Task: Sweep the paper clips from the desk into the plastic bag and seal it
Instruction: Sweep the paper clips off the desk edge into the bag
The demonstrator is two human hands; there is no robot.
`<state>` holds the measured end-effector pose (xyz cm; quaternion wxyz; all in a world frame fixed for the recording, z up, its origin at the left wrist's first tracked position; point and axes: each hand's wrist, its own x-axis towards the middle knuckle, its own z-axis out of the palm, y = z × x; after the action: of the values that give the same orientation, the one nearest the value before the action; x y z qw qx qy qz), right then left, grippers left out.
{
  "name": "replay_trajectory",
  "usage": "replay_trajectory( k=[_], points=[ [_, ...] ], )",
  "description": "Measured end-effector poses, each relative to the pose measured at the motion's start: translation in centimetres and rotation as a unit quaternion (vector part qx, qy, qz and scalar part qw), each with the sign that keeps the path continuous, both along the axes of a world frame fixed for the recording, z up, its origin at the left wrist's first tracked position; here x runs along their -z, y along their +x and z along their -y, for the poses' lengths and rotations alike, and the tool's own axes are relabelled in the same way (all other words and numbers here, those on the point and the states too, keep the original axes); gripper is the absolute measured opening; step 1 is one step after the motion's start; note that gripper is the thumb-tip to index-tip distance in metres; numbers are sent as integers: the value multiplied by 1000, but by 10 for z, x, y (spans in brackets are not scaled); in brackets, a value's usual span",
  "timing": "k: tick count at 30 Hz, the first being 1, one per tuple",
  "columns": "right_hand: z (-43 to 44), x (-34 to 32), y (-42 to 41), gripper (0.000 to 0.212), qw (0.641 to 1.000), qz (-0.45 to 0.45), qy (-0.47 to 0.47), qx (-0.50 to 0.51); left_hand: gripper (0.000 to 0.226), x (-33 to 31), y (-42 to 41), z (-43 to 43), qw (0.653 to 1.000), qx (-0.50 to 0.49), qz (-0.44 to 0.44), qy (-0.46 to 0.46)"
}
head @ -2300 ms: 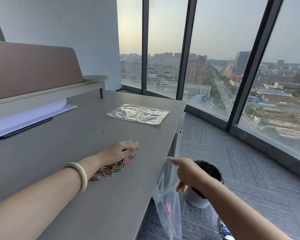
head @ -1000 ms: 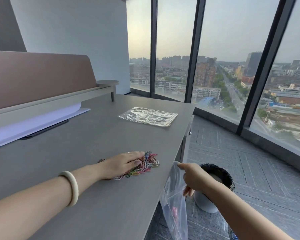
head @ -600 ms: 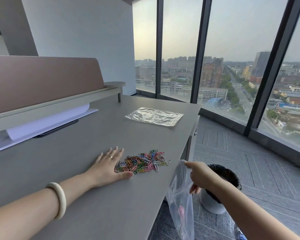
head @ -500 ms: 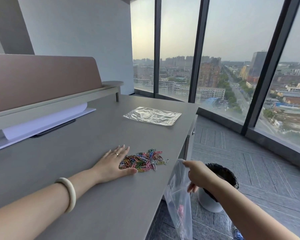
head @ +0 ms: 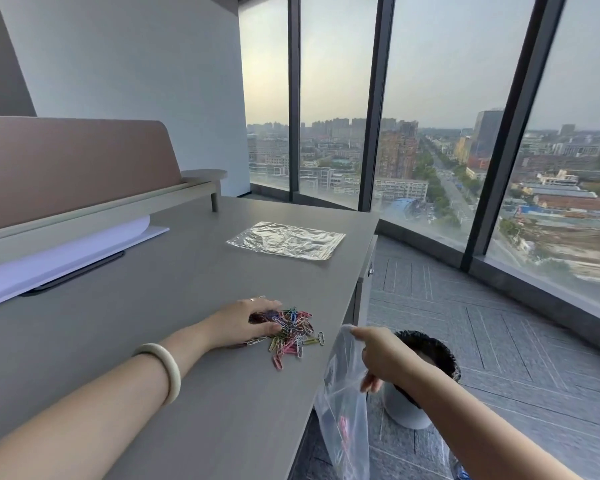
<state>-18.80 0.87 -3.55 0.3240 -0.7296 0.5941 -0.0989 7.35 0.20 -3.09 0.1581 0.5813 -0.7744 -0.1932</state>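
Observation:
A heap of coloured paper clips (head: 293, 329) lies on the grey desk (head: 187, 393) close to its right edge. My left hand (head: 246, 322) rests on the desk with its fingers curved over the left side of the heap, covering some clips. A few clips trail toward me from the heap. My right hand (head: 378, 355) pinches the rim of a clear plastic bag (head: 343, 410) that hangs just off the desk edge, beside the clips. Something pink shows inside the bag, low down.
A second, flat clear bag (head: 286, 240) lies farther back on the desk. A white sheet (head: 66, 251) and a dark flat device sit under the shelf at left. A bin with a black liner (head: 426, 375) stands on the floor behind the bag.
My left hand was flat beside the clips half a second ago; now its fingers curl over the heap, and the clips lie nearer the desk edge. The bag stays at the edge.

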Motion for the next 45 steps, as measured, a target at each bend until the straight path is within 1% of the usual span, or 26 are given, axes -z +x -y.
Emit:
replay_trajectory(
  k=[2,4,6,8,10,13,18,21,26,29,30,31,33,35,36,37,39,40,43,44,45],
  points=[
    [2,0,-3,73,1000,14,-11,7,108,-14,-5,3,1000,0,-1,8],
    [3,0,-4,71,1000,9,-17,7,111,-21,-19,4,998,20,44,27],
    [4,0,-4,69,1000,-4,-14,6,104,-17,-36,5,993,27,102,50],
    [4,-1,-4,70,1000,-10,-9,4,95,-12,-49,9,992,9,123,37],
    [3,-1,-5,72,1000,-13,-18,3,79,-11,-57,12,994,3,106,14],
    [2,-1,-8,74,1000,1,-21,7,52,-13,-64,12,998,29,56,0],
    [1,-7,-8,71,1000,23,-11,15,27,-18,-77,4,997,81,9,-17],
    [-2,-9,-9,72,999,29,-16,14,19,-15,-88,3,995,99,-14,-28],
    [-3,-11,-9,71,1000,22,-11,17,24,-15,-102,3,993,113,-36,-22],
    [-2,-12,-11,68,1000,20,-14,18,30,-29,-87,0,994,88,-64,-24],
    [-2,-12,-11,69,999,23,-15,19,34,-33,-77,-2,995,82,-57,-26],
    [-1,-12,-12,69,999,25,-16,19,40,-35,-67,-5,996,81,-31,-26],
    [-1,-13,-13,70,999,32,-21,18,60,-29,-47,-12,994,90,64,-14],
    [-1,-12,-14,71,999,33,-23,19,75,-13,-36,-17,982,91,164,3],
    [-1,-12,-14,71,999,29,-22,21,81,-4,-34,-19,975,91,202,4],
    [-2,-12,-13,71,999,25,-22,23,90,2,-35,-20,971,94,221,-4],
    [-3,-13,-12,71,999,26,-20,27,103,10,-38,-17,973,101,206,-22],
    [-3,-13,-12,70,999,26,-20,29,104,12,-40,-14,975,107,191,-34],
    [-3,-13,-11,69,999,20,-24,29,99,15,-48,-7,980,131,137,-53],
    [-2,-13,-11,70,999,21,-24,29,96,16,-51,-6,983,132,114,-54],
    [-1,-13,-12,70,999,21,-26,28,87,16,-54,-5,985,131,97,-57]
  ],
)
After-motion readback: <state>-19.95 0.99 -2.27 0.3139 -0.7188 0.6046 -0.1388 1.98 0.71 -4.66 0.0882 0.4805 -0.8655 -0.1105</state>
